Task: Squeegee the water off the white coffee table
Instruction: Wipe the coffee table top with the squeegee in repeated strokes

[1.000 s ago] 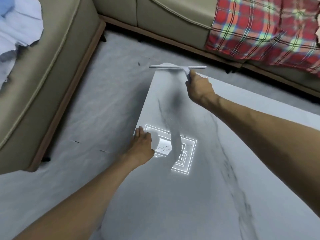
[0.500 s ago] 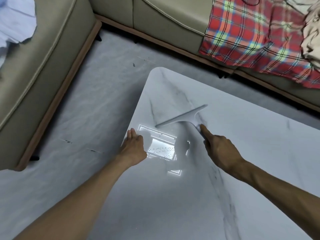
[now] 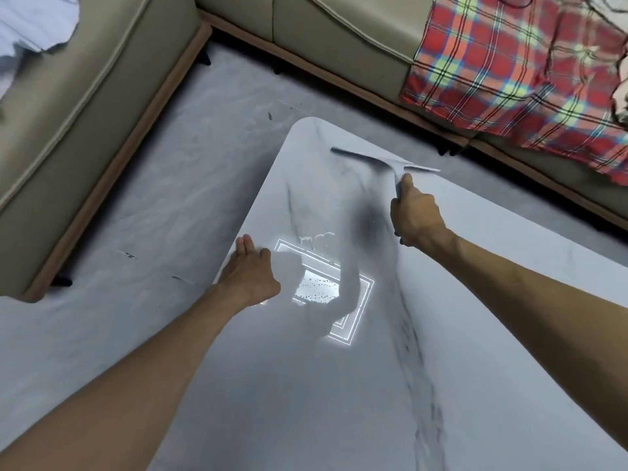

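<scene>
The white marble-veined coffee table [image 3: 475,300] fills the lower right of the head view. My right hand [image 3: 416,215] grips the handle of a white squeegee [image 3: 384,161], whose blade lies across the table near its far rounded corner. My left hand [image 3: 249,277] rests flat on the table's left edge, fingers together, holding nothing. Water droplets [image 3: 316,292] and a thin streak of water show in the bright reflection of a ceiling light between my hands.
A beige sofa [image 3: 85,130] wraps around the left and far sides, close to the table's corner. A red plaid blanket [image 3: 509,79] hangs over its right part. Pale blue cloth [image 3: 30,25] lies at top left. Grey floor [image 3: 170,198] lies between sofa and table.
My right hand pulled the squeegee from the far corner back toward me, then carried it out again to the far end of the table. My left hand stayed on the edge.
</scene>
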Demonstrator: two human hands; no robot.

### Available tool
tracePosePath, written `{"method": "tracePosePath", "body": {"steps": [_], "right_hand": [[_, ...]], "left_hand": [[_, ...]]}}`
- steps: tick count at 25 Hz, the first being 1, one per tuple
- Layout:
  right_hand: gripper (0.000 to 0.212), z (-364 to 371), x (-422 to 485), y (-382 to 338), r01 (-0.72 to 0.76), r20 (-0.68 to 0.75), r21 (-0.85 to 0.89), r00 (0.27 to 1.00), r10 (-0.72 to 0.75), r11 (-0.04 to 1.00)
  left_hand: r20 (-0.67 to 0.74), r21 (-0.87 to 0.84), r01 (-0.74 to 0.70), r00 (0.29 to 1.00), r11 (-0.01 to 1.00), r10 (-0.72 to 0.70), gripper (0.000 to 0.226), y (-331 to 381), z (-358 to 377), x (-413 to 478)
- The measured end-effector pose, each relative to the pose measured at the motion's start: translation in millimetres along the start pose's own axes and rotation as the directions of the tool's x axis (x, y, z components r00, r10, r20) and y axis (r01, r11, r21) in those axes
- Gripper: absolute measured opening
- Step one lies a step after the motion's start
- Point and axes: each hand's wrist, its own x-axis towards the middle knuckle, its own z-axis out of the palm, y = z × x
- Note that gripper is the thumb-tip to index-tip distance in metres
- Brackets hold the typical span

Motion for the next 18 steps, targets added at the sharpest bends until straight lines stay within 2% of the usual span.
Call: {"method": "tracePosePath", "body": {"steps": [6, 9, 12, 14, 16, 18], "right_hand": [[0.062, 16, -103, 59, 0.146, 0.174, -0.15, 0.978, -0.119, 0.978], [0.059, 8, -138, 75, 0.173, 0.255, -0.166, 0.959, -0.127, 0.971], [0.052, -9, -119, 61, 0.191, 0.16, -0.104, 0.972, -0.173, 0.976], [0.04, -13, -80, 30, 0.211, 0.045, -0.038, 0.977, -0.209, 0.977], [0.026, -9, -29, -12, 0.149, -0.023, 0.058, 0.989, -0.148, 0.987], [0.03, 1, 10, -55, 0.059, -0.018, 0.129, 0.998, -0.057, 0.99]], "left_hand": [[0.007, -0.033, 0.039, 0.999, 0.999, -0.038, 0.049, 2, 1, -1], [-0.006, -0.088, 0.038, 0.999, 0.995, -0.038, 0.039, 1, -1, -9], [-0.168, -0.196, -0.019, 0.986, 0.98, -0.015, 0.018, -13, 1, -19], [-0.285, -0.236, -0.067, 0.959, 0.969, -0.004, 0.017, -26, 7, -29], [-0.342, -0.242, -0.079, 0.94, 0.967, -0.009, 0.017, -37, 16, -39], [-0.38, -0.278, -0.044, 0.923, 0.959, -0.068, 0.017, -48, 20, -47]]}}
